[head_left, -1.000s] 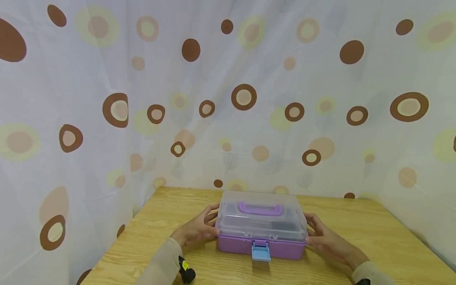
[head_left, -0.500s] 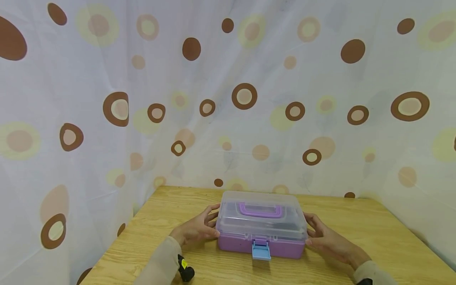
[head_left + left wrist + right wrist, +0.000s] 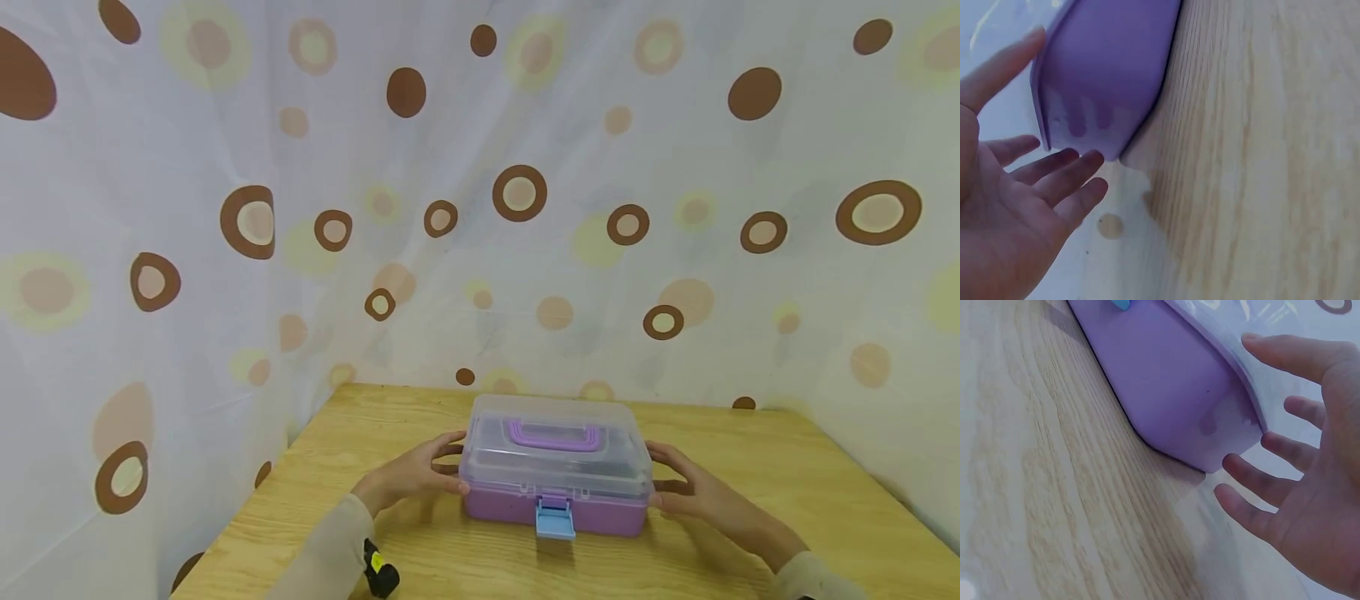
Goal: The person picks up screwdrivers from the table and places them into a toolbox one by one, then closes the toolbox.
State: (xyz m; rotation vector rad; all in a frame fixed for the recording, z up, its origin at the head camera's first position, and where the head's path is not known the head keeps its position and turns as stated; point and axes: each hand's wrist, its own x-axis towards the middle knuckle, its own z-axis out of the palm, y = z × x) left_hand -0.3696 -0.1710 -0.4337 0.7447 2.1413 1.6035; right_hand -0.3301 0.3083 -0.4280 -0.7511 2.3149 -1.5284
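Observation:
A purple plastic storage box (image 3: 517,507) with a clear, rounded lid (image 3: 555,467) sits on the wooden table. Its purple carrying handle (image 3: 555,442) lies on the lid, and a light blue latch (image 3: 555,522) hangs flipped down at the front. My left hand (image 3: 412,477) is at the box's left end, fingers spread and loosely bent, thumb tip right at the rim in the left wrist view. On the other end, my right hand (image 3: 716,504) mirrors it, its relaxed fingers (image 3: 1260,478) beside the purple wall and its thumb near the lid's edge.
The wooden table (image 3: 300,517) reaches back to a white curtain (image 3: 480,167) with brown and yellow circles, which also hangs at both sides. A black strap device with a yellow mark (image 3: 380,571) is at my left wrist.
The head view has tilted slightly, shifting the scene up. My hands have eased a little outward from the box's ends; the box stays on the table with its latch down.

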